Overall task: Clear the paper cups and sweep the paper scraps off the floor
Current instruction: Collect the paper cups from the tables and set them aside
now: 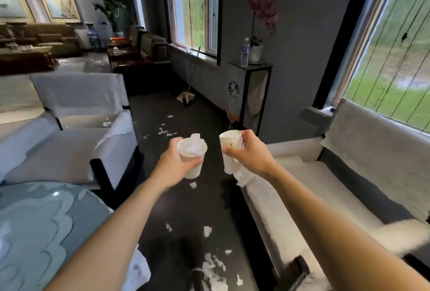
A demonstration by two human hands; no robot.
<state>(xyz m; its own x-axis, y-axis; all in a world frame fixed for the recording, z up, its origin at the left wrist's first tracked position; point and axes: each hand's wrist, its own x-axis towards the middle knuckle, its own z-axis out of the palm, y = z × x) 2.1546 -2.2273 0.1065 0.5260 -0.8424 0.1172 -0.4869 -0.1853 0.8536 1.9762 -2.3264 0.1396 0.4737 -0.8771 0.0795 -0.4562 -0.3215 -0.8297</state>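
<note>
I see a dark, glossy floor (181, 209). White paper scraps (210, 267) lie thickest near its closest edge, with a single piece (193, 184) at mid-floor and more scraps (166, 131) scattered farther on. At the far end, a long-handled tool (185, 97) stands on the floor, leaning against the wall (209, 76).

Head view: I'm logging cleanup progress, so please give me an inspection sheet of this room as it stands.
Surface: dark floor, paper scraps strewn along it.
Job's things: left cup stuffed with crumpled paper; right cup, contents not visible.
Clutter: scrap on the white armchair; broom leaning at the far wall.
Hands: left hand grips left cup; right hand grips right cup.
Cables: nothing seen.
Surroundings: windows; water bottle on a side stand.
</note>
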